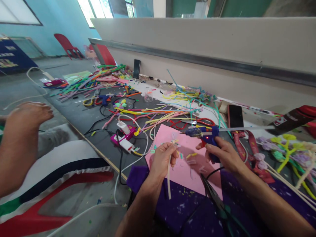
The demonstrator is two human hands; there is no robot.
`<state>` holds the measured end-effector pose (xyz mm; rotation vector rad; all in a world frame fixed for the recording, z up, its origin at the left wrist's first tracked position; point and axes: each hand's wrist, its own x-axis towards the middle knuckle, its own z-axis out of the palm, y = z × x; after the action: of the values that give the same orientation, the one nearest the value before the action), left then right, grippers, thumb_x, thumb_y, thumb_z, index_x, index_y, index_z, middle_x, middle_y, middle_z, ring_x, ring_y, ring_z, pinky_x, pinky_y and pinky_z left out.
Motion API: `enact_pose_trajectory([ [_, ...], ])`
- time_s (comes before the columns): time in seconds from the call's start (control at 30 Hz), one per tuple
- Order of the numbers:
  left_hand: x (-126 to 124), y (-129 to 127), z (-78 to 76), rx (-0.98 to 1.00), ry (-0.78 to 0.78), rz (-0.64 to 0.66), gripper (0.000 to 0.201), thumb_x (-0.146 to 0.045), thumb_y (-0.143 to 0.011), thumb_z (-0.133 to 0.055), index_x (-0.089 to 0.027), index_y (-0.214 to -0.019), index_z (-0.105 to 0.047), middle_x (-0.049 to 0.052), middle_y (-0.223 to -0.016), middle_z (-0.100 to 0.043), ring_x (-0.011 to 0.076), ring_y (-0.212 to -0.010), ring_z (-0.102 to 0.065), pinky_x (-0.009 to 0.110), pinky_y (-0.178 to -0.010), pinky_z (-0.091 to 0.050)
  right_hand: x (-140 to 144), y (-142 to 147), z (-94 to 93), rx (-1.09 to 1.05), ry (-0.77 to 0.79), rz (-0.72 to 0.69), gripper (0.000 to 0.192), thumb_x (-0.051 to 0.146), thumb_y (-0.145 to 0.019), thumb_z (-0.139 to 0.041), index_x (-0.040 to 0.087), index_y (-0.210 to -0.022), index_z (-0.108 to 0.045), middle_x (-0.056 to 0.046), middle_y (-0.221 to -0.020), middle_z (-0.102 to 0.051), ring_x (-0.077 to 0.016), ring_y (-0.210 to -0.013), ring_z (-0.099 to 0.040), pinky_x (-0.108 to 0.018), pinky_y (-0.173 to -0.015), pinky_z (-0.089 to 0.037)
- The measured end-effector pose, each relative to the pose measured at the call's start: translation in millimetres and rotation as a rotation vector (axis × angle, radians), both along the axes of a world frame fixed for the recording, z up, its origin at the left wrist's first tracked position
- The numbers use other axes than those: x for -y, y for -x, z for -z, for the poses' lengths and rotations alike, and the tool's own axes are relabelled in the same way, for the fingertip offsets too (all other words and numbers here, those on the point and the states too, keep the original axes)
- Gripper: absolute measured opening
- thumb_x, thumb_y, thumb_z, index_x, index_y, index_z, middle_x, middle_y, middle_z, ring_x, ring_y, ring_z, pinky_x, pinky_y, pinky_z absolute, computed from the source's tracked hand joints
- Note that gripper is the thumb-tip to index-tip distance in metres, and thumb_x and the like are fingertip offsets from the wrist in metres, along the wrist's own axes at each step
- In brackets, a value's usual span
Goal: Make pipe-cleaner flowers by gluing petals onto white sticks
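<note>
Above a pink sheet, my left hand pinches a cream pipe cleaner whose tail hangs below my fingers. At its top shows a small pale flower-like piece, partly hidden by my fingertips. My right hand is wrapped round the handle of a blue glue gun. A clear glue stick sticks out of its back, and its nozzle points left toward the flower piece, apart from it. Small cut bits of pipe cleaner lie on the sheet. Long-nose pliers rest across its lower edge.
Colourful pipe cleaners cover the far table. A purple power strip with chargers and cords sits left of the sheet. Red-handled pliers, a phone and a dark bottle lie beyond. Another person's arm is at left.
</note>
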<state>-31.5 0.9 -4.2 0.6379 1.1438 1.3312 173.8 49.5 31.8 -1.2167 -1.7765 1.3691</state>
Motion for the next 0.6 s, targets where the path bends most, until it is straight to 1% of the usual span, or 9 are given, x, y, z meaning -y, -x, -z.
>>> enact_pose_trajectory([
  [0.1, -1.0, 2.5, 2.9, 0.092, -0.007, 0.045, 0.028, -0.036, -0.069, -0.061, -0.015, -0.054, -0.05, -0.005, -0.038, -0.046, 0.003, -0.027, -0.034, 0.016, -0.029, -0.022, -23.9, -1.2, 22.0, -0.049, 0.165, 0.018, 0.034, 0.045, -0.079, -0.052, 0.014, -0.094, -0.053, 0.0, -0.059, -0.056, -0.011, -0.045, -0.051, -0.023, -0.044, -0.04],
  [0.2, -2.1, 4.8, 5.8, 0.211, 0.007, 0.111, 0.025, -0.034, -0.071, -0.06, -0.014, -0.058, -0.052, -0.005, -0.043, -0.048, 0.002, -0.028, -0.034, 0.016, -0.029, -0.021, -42.5, -4.4, 42.7, 0.151, 0.116, -0.007, 0.035, 0.046, -0.079, -0.05, 0.013, -0.083, -0.057, -0.001, -0.06, -0.056, -0.011, -0.048, -0.052, -0.022, -0.045, -0.039],
  [0.27, -2.5, 5.0, 6.6, 0.239, 0.024, 0.149, 0.023, -0.034, -0.071, -0.06, -0.014, -0.061, -0.054, -0.005, -0.045, -0.049, 0.0019, -0.028, -0.034, 0.015, -0.029, -0.021, -46.5, -6.8, 48.2, 0.243, 0.086, -0.011, 0.036, 0.048, -0.077, -0.052, 0.013, -0.073, -0.06, -0.001, -0.059, -0.055, -0.0116, -0.049, -0.051, -0.022, -0.045, -0.038],
  [0.3, -2.5, 4.6, 6.5, 0.233, 0.034, 0.166, 0.022, -0.034, -0.071, -0.06, -0.014, -0.062, -0.054, -0.005, -0.045, -0.049, 0.0019, -0.029, -0.034, 0.015, -0.029, -0.02, -45.5, -7.6, 47.6, 0.277, 0.055, 0.008, 0.036, 0.049, -0.075, -0.054, 0.014, -0.07, -0.06, -0.002, -0.059, -0.056, -0.0124, -0.052, -0.051, -0.022, -0.046, -0.037],
  [0.37, -2.2, 2.9, 5.9, 0.203, 0.058, 0.194, 0.024, -0.035, -0.071, -0.06, -0.014, -0.06, -0.054, -0.004, -0.045, -0.049, 0.0019, -0.029, -0.034, 0.015, -0.029, -0.02, -38.0, -7.5, 40.6, 0.353, -0.089, 0.081, 0.035, 0.05, -0.071, -0.059, 0.015, -0.071, -0.062, -0.004, -0.068, -0.059, -0.0153, -0.062, -0.054, -0.023, -0.05, -0.037],
  [0.43, -1.6, 0.6, 5.4, 0.179, 0.075, 0.226, 0.026, -0.035, -0.071, -0.059, -0.014, -0.057, -0.053, -0.004, -0.044, -0.049, 0.002, -0.029, -0.034, 0.016, -0.03, -0.02, -25.6, -4.5, 29.5, 0.478, -0.434, 0.169, 0.032, 0.047, -0.075, -0.059, 0.017, -0.084, -0.064, -0.008, -0.084, -0.062, -0.0189, -0.075, -0.056, -0.025, -0.057, -0.04],
  [0.47, -1.2, -0.6, 5.4, 0.174, 0.08, 0.248, 0.027, -0.035, -0.071, -0.059, -0.014, -0.056, -0.052, -0.004, -0.043, -0.048, 0.0021, -0.028, -0.034, 0.016, -0.03, -0.02, -18.8, -2.1, 24.0, 0.475, -0.534, 0.118, 0.028, 0.042, -0.077, -0.057, 0.018, -0.089, -0.065, -0.008, -0.087, -0.062, -0.0187, -0.077, -0.057, -0.026, -0.06, -0.041],
  [0.5, -0.9, -1.9, 5.6, 0.17, 0.081, 0.272, 0.027, -0.035, -0.071, -0.059, -0.014, -0.055, -0.052, -0.004, -0.043, -0.048, 0.0021, -0.028, -0.034, 0.015, -0.03, -0.02, -12.0, 0.9, 19.5, 0.414, -0.57, 0.018, 0.025, 0.038, -0.08, -0.056, 0.019, -0.093, -0.064, -0.007, -0.088, -0.063, -0.0172, -0.076, -0.057, -0.026, -0.062, -0.042],
  [0.6, 0.0, -5.8, 6.6, 0.168, 0.07, 0.329, 0.026, -0.034, -0.072, -0.058, -0.014, -0.056, -0.052, -0.004, -0.044, -0.049, 0.0016, -0.028, -0.033, 0.016, -0.03, -0.02, 4.4, 11.3, 13.2, 0.116, -0.489, -0.161, 0.02, 0.033, -0.08, -0.058, 0.019, -0.094, -0.062, -0.005, -0.086, -0.064, -0.0139, -0.072, -0.059, -0.024, -0.06, -0.046],
])
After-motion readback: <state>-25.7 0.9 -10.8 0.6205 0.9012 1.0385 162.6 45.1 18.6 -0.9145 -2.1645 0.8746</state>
